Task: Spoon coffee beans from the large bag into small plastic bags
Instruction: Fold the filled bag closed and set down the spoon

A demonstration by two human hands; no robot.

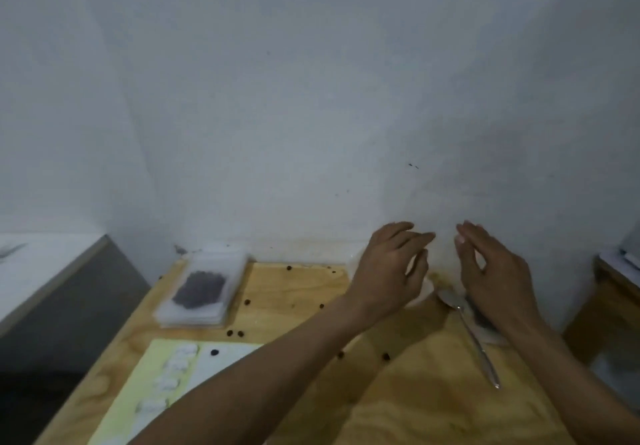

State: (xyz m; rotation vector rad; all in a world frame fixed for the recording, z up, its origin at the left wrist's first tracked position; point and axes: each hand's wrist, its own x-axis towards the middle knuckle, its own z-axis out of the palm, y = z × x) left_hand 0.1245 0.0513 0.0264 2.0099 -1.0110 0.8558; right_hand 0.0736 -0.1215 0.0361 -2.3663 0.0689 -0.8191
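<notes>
Left hand (388, 271) and right hand (491, 271) raised above table (398, 403), fingers loosely spread, holding nothing.

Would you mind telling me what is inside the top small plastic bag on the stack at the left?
The top small plastic bag holds a dark heap of coffee beans. More flat bags lie stacked beneath; their contents are covered.

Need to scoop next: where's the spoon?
Head view, right side: the spoon lies on the wooden table, bowl beside the right hand.
</notes>
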